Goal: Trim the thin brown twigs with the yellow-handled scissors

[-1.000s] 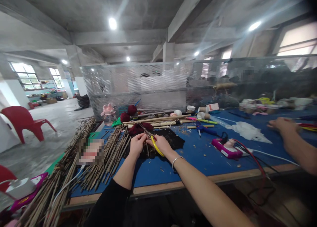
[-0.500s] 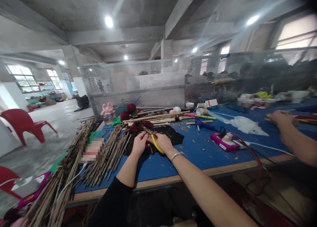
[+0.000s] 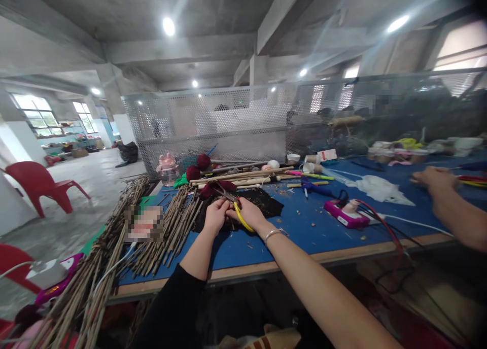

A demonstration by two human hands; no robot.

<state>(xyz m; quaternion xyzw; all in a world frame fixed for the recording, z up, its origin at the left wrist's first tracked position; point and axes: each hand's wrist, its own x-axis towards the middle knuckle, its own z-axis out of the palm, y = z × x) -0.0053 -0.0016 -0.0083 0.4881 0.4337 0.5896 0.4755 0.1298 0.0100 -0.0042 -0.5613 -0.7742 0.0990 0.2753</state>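
Note:
Yellow-handled scissors point(image 3: 242, 218) are in my right hand point(image 3: 249, 214), their metal blades pointing away toward a dark red cloth or yarn point(image 3: 216, 188). My left hand point(image 3: 216, 213) is closed in a pinch right beside the right one, fingertips nearly meeting; whatever lies between them is too small to make out. Both hands are above a black cloth point(image 3: 266, 203) strewn with bits of twig. Just left of the cloth lies a spread of thin brown sticks point(image 3: 173, 232).
Peeled sticks point(image 3: 247, 179) and red yarn balls point(image 3: 203, 161) lie at the back, before a perforated metal screen point(image 3: 213, 120). To the right are a blue glue gun point(image 3: 315, 187), a purple power strip point(image 3: 346, 214) with cables, and a co-worker's hand point(image 3: 436, 179). Long twigs point(image 3: 102, 252) overhang the left edge.
The camera view has shifted slightly. My two hands stay together over the black cloth, with the scissors still in the right one.

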